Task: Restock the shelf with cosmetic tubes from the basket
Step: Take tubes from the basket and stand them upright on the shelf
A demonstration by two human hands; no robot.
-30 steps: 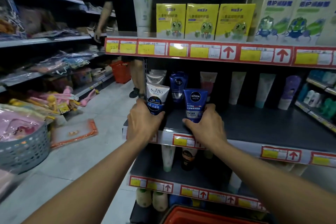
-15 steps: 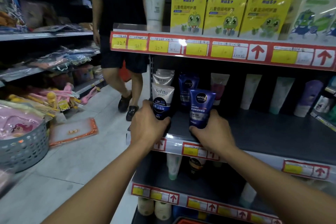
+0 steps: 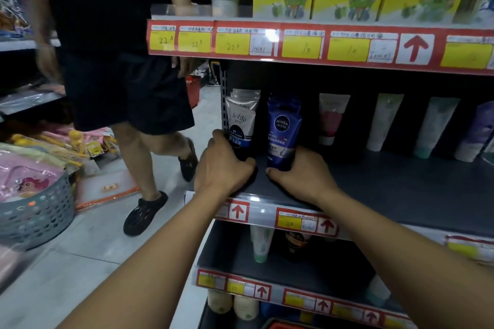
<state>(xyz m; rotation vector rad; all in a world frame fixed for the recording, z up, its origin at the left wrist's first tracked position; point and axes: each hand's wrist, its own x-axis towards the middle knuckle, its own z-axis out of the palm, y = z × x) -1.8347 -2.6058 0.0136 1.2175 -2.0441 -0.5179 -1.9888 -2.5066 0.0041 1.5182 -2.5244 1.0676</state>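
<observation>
both tubes now sit deeper on the middle shelf [image 3: 374, 176] than a second ago: then they stood near its front edge, now they are pushed back against the rows already there, at the shelf's left end.

left hand [image 3: 223, 168]: fingers curled round the lower part of the white softto tube [image 3: 240, 125], which stands upright, touching the same-brand tubes behind it, beside the left upright.

right hand [image 3: 299, 171]: fingers wrapped round the base of the blue nivea tube [image 3: 283, 131], upright, just right of the white one, another blue tube behind it.

my reading: placement of this pair is nearly done; what remains is letting go without tipping them. the red basket [image 3: 294, 324] shows only as a rim at the bottom edge; i cannot tell what it holds. most of the shelf front to the right looks unfilled, so i judge restocking far from complete.

a passer-by [image 3: 120, 61] walks the aisle on the left.
</observation>
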